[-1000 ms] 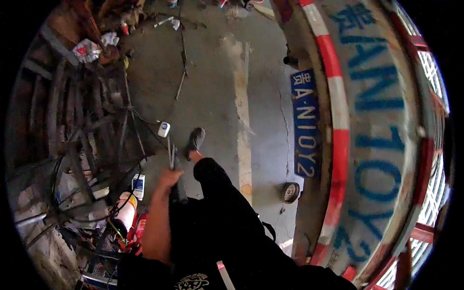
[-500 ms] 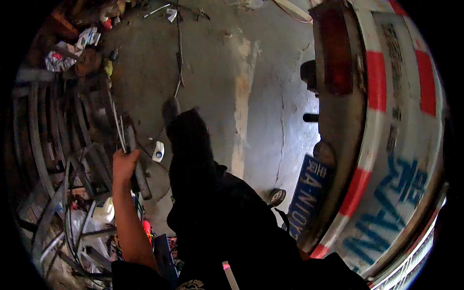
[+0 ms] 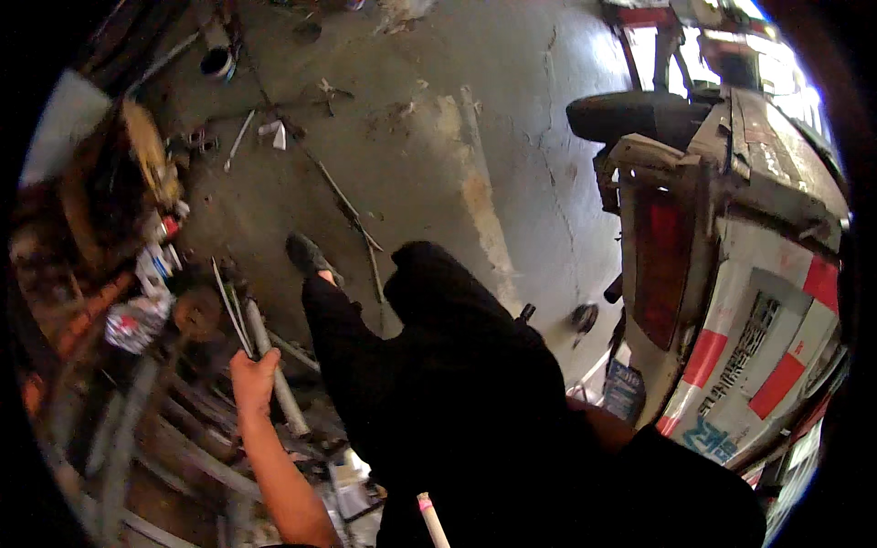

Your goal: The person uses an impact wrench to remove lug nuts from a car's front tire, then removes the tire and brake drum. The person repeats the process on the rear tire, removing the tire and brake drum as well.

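My left hand (image 3: 254,379) is closed around thin pale metal rods (image 3: 233,315) that stick up past the thumb. A straight grey metal pipe (image 3: 279,374) slants close along the same hand; whether the fingers grip it too is not clear. Below the hand lies a pile of metal bars (image 3: 206,452). On the right, a patch of my right forearm (image 3: 603,427) shows beside the dark sleeve, but the hand itself is hidden.
A vehicle's rear (image 3: 731,338) with red and white strips stands at the right, a tyre (image 3: 630,117) beyond it. Crumpled foil (image 3: 137,321) and scrap line the left. A long thin rod (image 3: 343,196) and a white stick (image 3: 239,142) lie on the concrete floor (image 3: 384,164).
The view has turned and moved forward; the vehicle's side and tyre now show. My left hand, still on the rods, sits lower in the picture. A shod foot has come into view ahead.
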`<act>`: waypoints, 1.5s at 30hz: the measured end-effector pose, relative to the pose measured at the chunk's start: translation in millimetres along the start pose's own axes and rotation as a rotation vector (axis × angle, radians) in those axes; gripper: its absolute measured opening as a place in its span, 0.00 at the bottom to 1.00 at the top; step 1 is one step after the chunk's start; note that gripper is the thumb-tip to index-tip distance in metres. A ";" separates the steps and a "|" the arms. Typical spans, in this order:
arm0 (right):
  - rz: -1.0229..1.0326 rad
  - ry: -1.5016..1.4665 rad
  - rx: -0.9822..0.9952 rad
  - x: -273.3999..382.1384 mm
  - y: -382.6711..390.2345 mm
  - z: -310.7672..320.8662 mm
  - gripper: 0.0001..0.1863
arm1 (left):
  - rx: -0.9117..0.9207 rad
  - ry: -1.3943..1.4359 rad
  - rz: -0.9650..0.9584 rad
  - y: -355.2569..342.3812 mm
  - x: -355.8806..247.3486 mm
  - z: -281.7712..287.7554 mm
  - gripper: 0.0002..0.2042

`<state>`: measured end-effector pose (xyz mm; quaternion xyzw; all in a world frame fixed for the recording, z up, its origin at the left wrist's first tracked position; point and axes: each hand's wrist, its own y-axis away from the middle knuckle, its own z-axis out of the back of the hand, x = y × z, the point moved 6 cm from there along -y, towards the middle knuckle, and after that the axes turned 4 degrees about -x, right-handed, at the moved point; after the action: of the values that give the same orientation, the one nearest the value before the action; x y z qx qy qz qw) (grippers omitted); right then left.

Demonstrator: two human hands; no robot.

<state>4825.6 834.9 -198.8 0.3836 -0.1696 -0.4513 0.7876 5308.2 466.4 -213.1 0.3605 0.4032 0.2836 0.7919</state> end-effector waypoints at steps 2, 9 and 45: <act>-0.044 -0.055 0.010 45.7 -6.6 7.2 0.18 | -0.002 -0.040 -0.059 -33.6 -59.5 22.1 0.15; -0.224 -0.395 0.001 171.8 -25.1 25.8 0.19 | 0.188 -0.346 -0.291 -99.0 -331.2 -8.8 0.16; -0.990 -1.425 -0.131 406.5 -371.0 485.8 0.18 | 0.869 -1.117 -0.446 -221.4 -1149.1 -710.8 0.14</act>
<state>4529.6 163.1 -197.1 -0.0068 -0.4095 -0.8834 0.2277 4153.5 -268.7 -186.4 0.6416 0.0799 -0.2947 0.7037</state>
